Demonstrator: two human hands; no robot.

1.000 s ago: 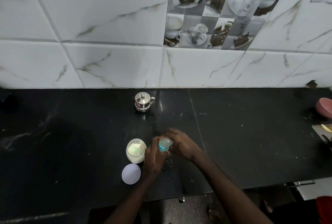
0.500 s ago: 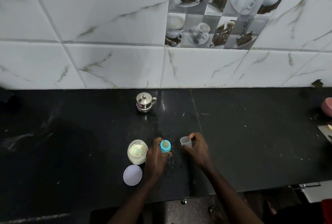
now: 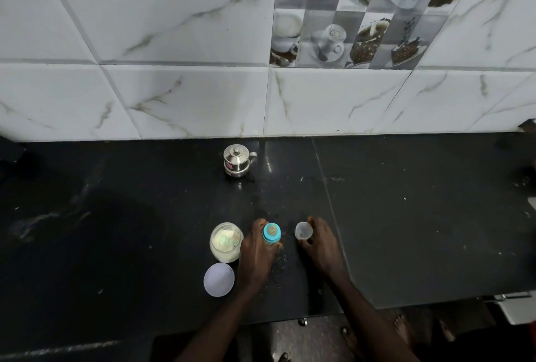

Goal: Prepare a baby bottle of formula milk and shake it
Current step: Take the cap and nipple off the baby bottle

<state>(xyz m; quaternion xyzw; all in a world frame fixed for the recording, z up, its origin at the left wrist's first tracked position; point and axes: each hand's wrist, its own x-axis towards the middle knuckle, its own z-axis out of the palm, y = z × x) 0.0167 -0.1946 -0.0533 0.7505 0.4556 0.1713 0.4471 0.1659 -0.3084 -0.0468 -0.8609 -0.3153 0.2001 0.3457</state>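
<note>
Black stone desk [image 3: 406,231], set against a wall of white marbled tiles [image 3: 174,94], one panel printed with coffee cups. Baby bottle [image 3: 271,233], teal collar, stood upright on the desk near its front edge; left hand [image 3: 256,257] wrapped round the bottle's body, grip closed on it. Clear bottle cap [image 3: 303,231], just to the right of the bottle and apart from it, mouth up; right hand [image 3: 319,245] held it at the rim between fingertips, grip narrow. Whether the cap rested on the desk or was held just above it could not be told. Open jar of pale formula powder [image 3: 226,242], directly left of the left hand, close beside it. Round white jar lid [image 3: 219,279], lying flat in front of the jar. Small steel lidded pot [image 3: 237,160], farther back near the wall, well apart from the rest. Scattered specks on the desk around the bottle.
</note>
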